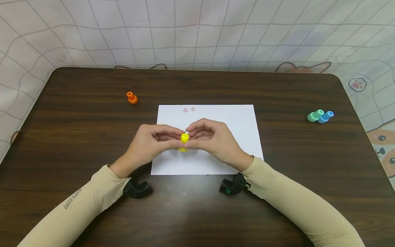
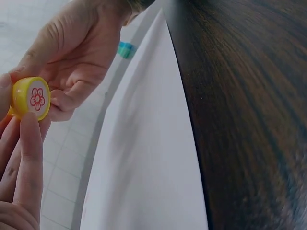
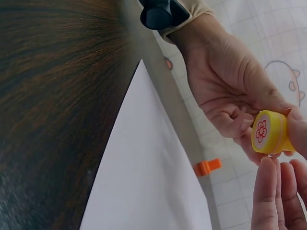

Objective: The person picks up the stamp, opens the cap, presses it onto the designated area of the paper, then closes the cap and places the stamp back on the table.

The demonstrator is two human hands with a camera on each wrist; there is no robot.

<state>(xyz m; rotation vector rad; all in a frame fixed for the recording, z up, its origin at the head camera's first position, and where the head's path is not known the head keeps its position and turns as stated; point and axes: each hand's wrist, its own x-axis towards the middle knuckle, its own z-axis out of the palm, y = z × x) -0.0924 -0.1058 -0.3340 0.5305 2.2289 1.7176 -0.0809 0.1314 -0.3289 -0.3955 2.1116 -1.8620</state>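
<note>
One yellow, seemingly plastic, red-flowered stamp (image 2: 32, 97)

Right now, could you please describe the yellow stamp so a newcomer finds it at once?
Start with the dark table and find the white paper on it. Over the paper's left half, the left hand and right hand pinch the stamp, which shows a red flower. Unlike the orange piece, green piece and blue piece, it is yellow and held.

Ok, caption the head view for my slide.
Left hand and right hand hold a yellow stamp over white paper bearing two red marks.
</note>
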